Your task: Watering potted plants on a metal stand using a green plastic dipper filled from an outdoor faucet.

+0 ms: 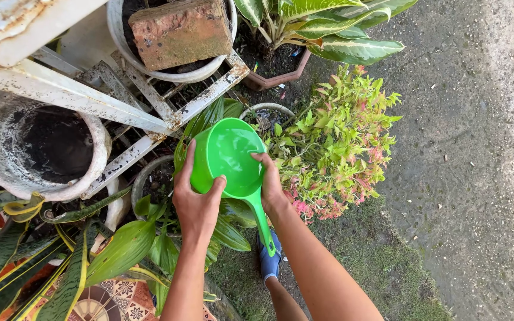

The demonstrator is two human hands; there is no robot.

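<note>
Green scoop (228, 156) was held w/ both hands just left of the pink-green shrub (334, 142), L hand (196, 202) wrapped round its bowl, R hand (272, 187) fingers curled over the rim nr the handle.

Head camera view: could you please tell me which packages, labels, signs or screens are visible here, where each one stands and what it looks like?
None are in view.
The hands, left hand and right hand, hold a plain green plastic dipper with no label showing.
Around it are only potted plants, a brick in a pot and a rusty white metal rack.
</note>
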